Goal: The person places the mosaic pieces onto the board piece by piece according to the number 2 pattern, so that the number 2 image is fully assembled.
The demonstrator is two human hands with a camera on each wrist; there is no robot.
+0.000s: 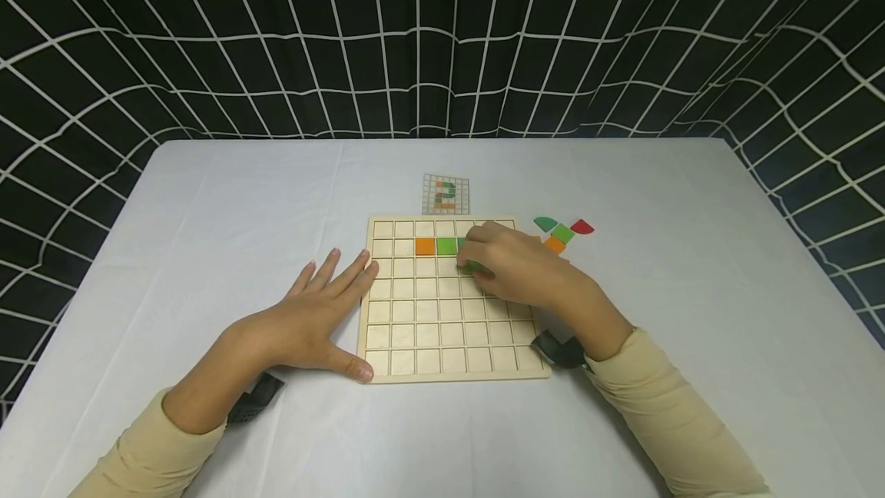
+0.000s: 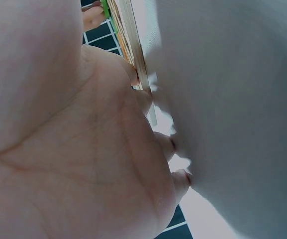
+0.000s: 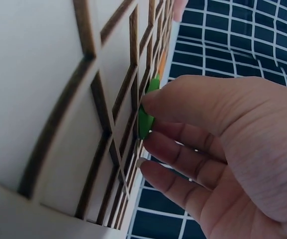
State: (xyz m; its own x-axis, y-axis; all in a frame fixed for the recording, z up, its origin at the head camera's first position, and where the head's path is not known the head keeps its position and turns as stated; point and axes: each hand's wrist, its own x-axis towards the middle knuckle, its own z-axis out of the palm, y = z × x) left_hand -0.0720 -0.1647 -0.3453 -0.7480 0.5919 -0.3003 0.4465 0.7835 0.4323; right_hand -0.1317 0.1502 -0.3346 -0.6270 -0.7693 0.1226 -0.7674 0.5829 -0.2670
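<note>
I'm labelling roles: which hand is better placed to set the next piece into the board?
Probably the right hand: it pinches a green piece at the board, with loose pieces on that side. The left hand lies spread along the board's left edge.

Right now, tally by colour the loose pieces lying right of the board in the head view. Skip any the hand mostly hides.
Green: 2 (dark green rounded piece, light green square)
Red: 1 (red rounded piece)
Orange: 1 (orange piece)
Total: 4, leaving out anything mostly hidden by the right hand.
</note>
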